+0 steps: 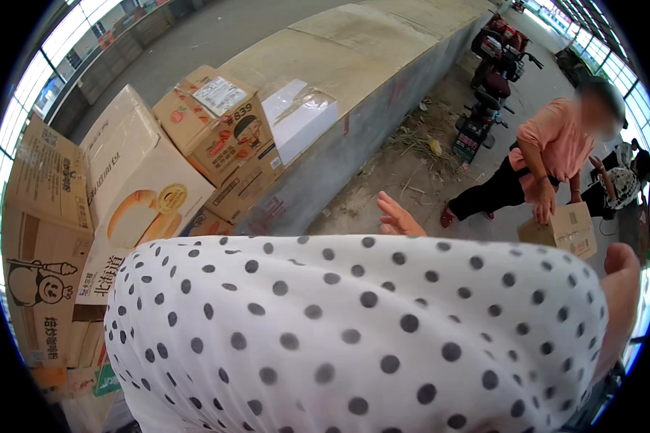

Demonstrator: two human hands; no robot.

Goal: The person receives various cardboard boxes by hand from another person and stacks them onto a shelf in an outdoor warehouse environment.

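A white sleeve with dark dots (pixel 354 332) stretches across the lower view and hides most of my arms. Beyond its upper edge, my right hand (pixel 399 216), as far as I can tell, shows stretched fingers with nothing in them; its palm and wrist are covered. At the right end of the sleeve is bare skin, seemingly part of my left arm (pixel 617 303), with its fingers not made out. To the left stand a large white carton with a bread picture (pixel 141 180) and a brown carton (pixel 217 130). Neither hand touches them.
A concrete ledge (pixel 383 50) carries a white box (pixel 300 119) beside the cartons. More brown cartons (pixel 47 216) stand at the far left. On the right, a person in a pink top (pixel 549 137) holds a cardboard box (pixel 567 229). Parked motorbikes (pixel 495 79) and another person (pixel 621 177) are behind.
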